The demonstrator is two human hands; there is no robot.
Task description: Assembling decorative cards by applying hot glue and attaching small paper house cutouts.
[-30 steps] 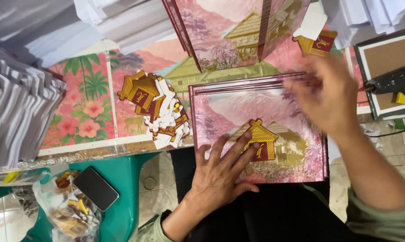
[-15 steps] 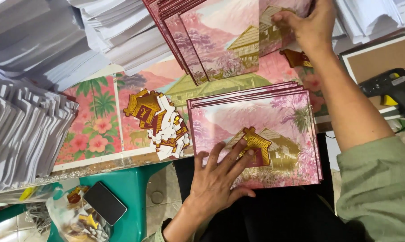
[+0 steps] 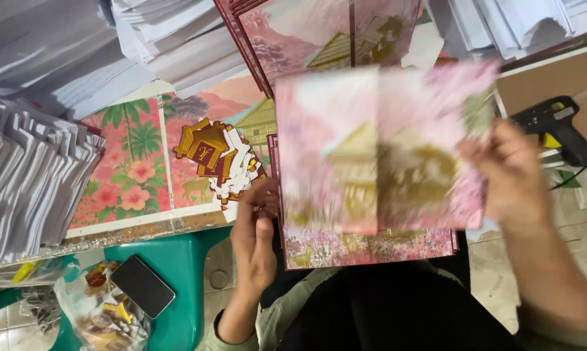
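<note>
Paper everywhere on this crowded worktop (image 3: pixel 144 224): grey-white folded sheets stacked to the outer side of the left hand, more white stacks beyond both hands.

Nearest the viewer, the left hand (image 3: pixel 254 237) rests at the near left corner of the card stack (image 3: pixel 371 247), thumb up along its edge, fingers (image 3: pixel 251 205) curled loosely and holding nothing that I can see. It has slid off the gold house picture it pressed half a second ago.

The right hand (image 3: pixel 511 172) pinches the right edge of a pink printed card (image 3: pixel 384 149), fingers (image 3: pixel 478 153) closed on it. That card hangs blurred above the stack, long axis running left to right, printed face towards the camera, gold house roughly upright. Half a second back this hand was up at the far pile; now the card has come down over the stack.

Just beyond the left fingers lies a heap of gold-and-maroon cutouts (image 3: pixel 218 159) on a palm-and-flower print (image 3: pixel 127 162). Further out from the right hand sits a black glue gun (image 3: pixel 556 127). Beyond the card leans another pile of pink cards (image 3: pixel 306 39). Near and outward of the left hand, a dark phone (image 3: pixel 142 286) lies on a green stool (image 3: pixel 183 260).
</note>
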